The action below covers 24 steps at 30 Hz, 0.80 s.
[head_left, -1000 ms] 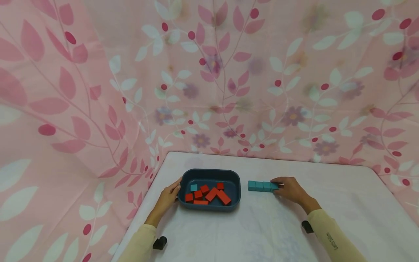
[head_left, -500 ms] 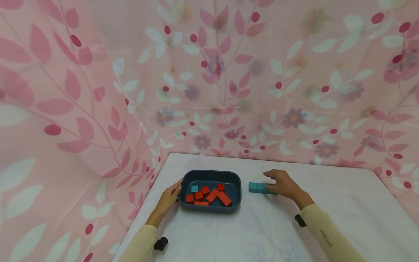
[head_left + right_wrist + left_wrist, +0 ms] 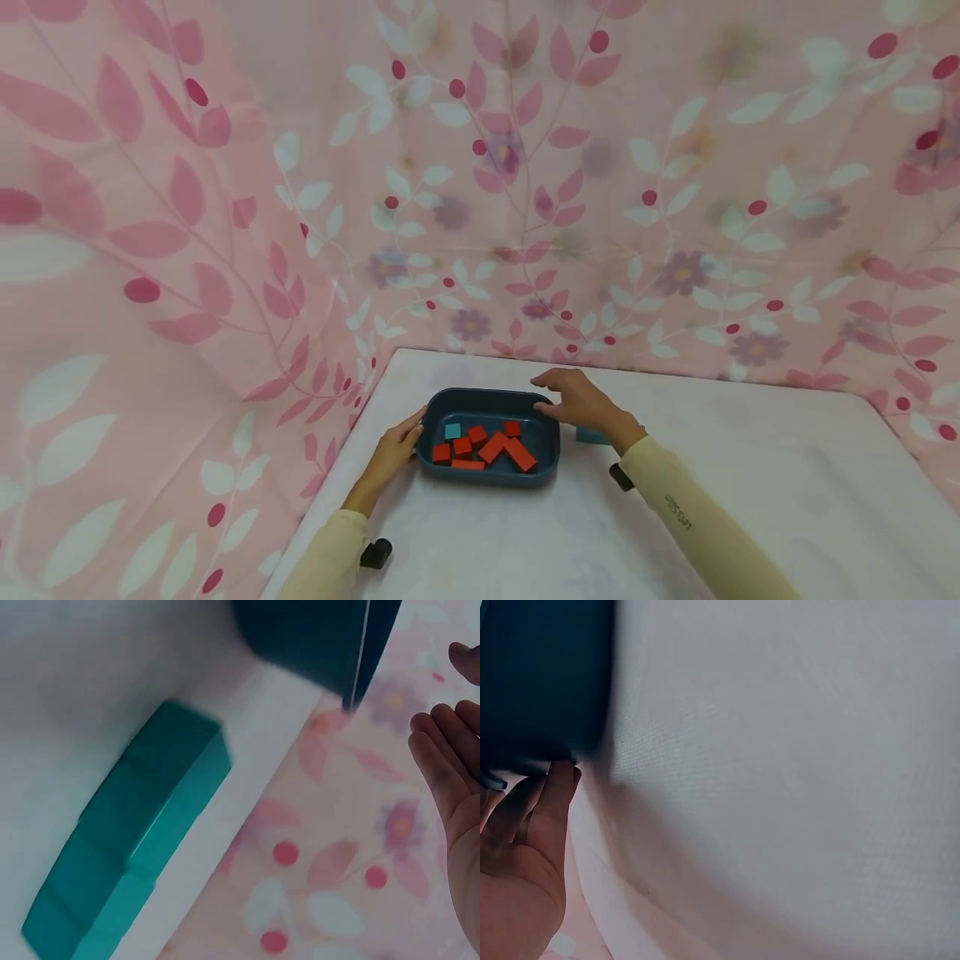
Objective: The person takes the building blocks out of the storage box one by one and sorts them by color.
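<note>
A dark blue rectangular bin [image 3: 487, 482] stands on the table, holding several red blocks [image 3: 521, 455] and one teal cube [image 3: 452, 431]. My left hand [image 3: 392, 454] grips the bin's left end; in the left wrist view its fingertips [image 3: 561, 776] meet the bin's edge. Over the bin's right end is my right hand [image 3: 581, 404], fingers and thumb spread apart with nothing between them. Just right of the bin lies a row of teal blocks [image 3: 142, 825], end to end. In the head view my right wrist hides most of that row.
White cloth covers the table [image 3: 510, 533]. Pink floral fabric [image 3: 570, 208] hangs behind the far edge and along the left side. A black wrist device [image 3: 377, 553] shows under the left sleeve, another [image 3: 622, 477] under the right.
My right hand has let go of the teal block row, lifted and moved left to the bin's right end. The row stays on the table. My left hand keeps its place.
</note>
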### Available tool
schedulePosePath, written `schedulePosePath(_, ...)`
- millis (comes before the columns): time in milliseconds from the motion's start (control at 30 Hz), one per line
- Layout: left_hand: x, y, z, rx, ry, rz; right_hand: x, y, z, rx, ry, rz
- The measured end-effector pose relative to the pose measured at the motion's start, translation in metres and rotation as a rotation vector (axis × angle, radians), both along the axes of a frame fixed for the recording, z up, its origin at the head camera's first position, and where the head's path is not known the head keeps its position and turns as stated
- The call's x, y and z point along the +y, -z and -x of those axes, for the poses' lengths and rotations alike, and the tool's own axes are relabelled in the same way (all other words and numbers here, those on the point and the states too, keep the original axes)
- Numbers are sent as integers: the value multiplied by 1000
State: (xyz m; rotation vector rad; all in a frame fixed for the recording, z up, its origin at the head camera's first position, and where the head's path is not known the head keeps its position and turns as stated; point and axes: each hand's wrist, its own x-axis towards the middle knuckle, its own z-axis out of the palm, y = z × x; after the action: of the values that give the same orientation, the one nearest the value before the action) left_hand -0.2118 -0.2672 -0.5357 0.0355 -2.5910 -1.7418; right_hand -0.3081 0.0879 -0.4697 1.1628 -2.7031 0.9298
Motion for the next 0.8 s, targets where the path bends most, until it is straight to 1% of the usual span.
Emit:
schedulePosePath(100, 1, 0, 0, -10, -5, 11, -22, -1, 1, 0, -69, -22)
schedulePosePath(167, 1, -1, 0, -4, -3, 22, -36, -1, 1, 4, -109, -33)
schedulePosePath(333, 0, -2, 0, 1, -8, 5, -69, -1, 1, 21, -171, -74)
schedulePosePath(500, -1, 0, 2, -2, -5, -2, -96, -1, 1, 4, -227, -108)
schedulePosePath(600, -1, 2, 3, -10, 5, -2, -109, 0, 0, -33, -245, -131)
schedulePosePath(700, -1, 2, 3, -23, 11, -30, -119, 2, 0, -65, -251, -169)
schedulePosePath(800, -1, 2, 2, -9, 14, -52, -129, 3, -1, -82, -249, -206)
